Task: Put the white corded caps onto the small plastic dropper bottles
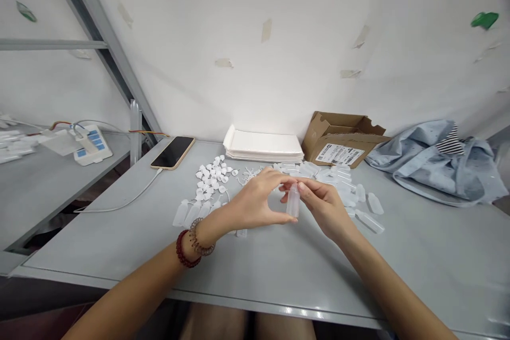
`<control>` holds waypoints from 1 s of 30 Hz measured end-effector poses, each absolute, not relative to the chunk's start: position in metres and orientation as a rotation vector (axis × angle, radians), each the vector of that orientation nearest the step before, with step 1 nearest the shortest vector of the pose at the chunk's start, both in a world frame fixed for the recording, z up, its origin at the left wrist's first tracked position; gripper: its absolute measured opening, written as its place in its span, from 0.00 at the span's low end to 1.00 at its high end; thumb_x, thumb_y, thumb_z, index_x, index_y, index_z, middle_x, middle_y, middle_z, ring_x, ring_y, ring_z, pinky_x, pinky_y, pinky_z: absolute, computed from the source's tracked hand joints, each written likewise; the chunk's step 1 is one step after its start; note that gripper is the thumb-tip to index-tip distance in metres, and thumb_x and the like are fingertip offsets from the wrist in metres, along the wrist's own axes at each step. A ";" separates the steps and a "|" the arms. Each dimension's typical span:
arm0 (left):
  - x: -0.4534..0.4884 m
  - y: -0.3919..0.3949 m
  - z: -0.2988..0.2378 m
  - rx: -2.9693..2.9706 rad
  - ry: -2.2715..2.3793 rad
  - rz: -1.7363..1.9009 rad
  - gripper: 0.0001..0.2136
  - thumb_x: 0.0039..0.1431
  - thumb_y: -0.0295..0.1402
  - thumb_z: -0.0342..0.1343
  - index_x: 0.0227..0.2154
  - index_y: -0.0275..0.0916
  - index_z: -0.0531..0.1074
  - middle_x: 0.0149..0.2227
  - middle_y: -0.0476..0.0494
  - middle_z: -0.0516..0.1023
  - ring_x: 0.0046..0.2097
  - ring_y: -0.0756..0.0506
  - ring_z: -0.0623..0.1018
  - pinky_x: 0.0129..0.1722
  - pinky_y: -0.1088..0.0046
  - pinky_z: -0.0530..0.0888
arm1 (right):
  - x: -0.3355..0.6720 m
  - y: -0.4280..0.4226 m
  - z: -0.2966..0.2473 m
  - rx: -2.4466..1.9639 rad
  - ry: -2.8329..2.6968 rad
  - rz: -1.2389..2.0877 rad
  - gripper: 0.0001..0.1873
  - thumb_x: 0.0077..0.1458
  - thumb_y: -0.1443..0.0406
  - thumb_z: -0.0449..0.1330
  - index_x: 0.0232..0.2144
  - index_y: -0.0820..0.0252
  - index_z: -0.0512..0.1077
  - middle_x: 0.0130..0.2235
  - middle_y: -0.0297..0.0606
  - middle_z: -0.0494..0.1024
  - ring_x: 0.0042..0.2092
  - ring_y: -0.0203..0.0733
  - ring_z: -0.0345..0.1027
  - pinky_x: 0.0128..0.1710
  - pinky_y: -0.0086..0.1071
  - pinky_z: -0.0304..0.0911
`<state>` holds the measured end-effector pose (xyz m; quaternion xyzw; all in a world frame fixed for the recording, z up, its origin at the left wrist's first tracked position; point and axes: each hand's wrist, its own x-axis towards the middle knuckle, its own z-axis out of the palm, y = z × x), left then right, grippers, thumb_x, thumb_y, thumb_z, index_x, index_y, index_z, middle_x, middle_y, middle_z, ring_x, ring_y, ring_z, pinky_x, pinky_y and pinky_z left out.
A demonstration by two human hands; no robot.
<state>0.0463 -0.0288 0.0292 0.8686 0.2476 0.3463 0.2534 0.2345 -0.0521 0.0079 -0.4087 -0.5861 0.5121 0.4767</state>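
Observation:
A small translucent plastic bottle point(293, 202) is held upright above the table. My left hand point(255, 196) grips it, thumb under the base and forefinger near the top. My right hand point(324, 202) pinches at the bottle's neck; whether a small part sits between those fingertips is hidden. Left of my hands lies a heap of white caps point(213, 172), with a row of similar bottles point(193, 213) in front, partly behind my left wrist. Thin white pieces point(250, 174) lie just beyond my left hand. More loose bottles point(342, 180) are piled behind and right of my right hand.
A stack of white padded envelopes point(265, 144) stands against the wall, beside an open cardboard box point(342, 141). Blue cloth point(442, 170) lies at the right. A phone point(173, 152) with a charging cable point(131, 203) is at the left, and a power strip point(93, 144) rests on the neighbouring table.

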 end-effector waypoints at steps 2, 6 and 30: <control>0.045 -0.027 0.028 2.458 0.644 0.944 0.22 0.48 0.36 0.65 0.46 0.40 0.67 0.41 0.43 0.73 0.47 0.41 0.68 0.45 0.63 0.70 | 0.234 -0.051 0.007 -1.032 -1.384 1.282 0.15 0.55 0.54 0.61 0.39 0.56 0.78 0.36 0.39 0.80 0.36 0.41 0.73 0.42 0.37 0.66; 0.042 -0.030 0.032 2.720 0.700 0.801 0.15 0.50 0.31 0.58 0.42 0.37 0.67 0.42 0.41 0.71 0.48 0.40 0.65 0.46 0.63 0.68 | 0.229 -0.050 0.006 -1.143 -1.365 1.218 0.13 0.49 0.56 0.65 0.34 0.59 0.79 0.26 0.34 0.77 0.32 0.37 0.69 0.37 0.32 0.65; -0.013 -0.024 0.066 2.534 0.885 0.711 0.17 0.47 0.32 0.60 0.42 0.41 0.68 0.41 0.46 0.72 0.45 0.42 0.69 0.42 0.67 0.69 | 0.184 -0.001 -0.004 -1.038 -2.375 0.691 0.12 0.48 0.75 0.54 0.29 0.61 0.76 0.39 0.41 0.73 0.42 0.43 0.66 0.43 0.39 0.64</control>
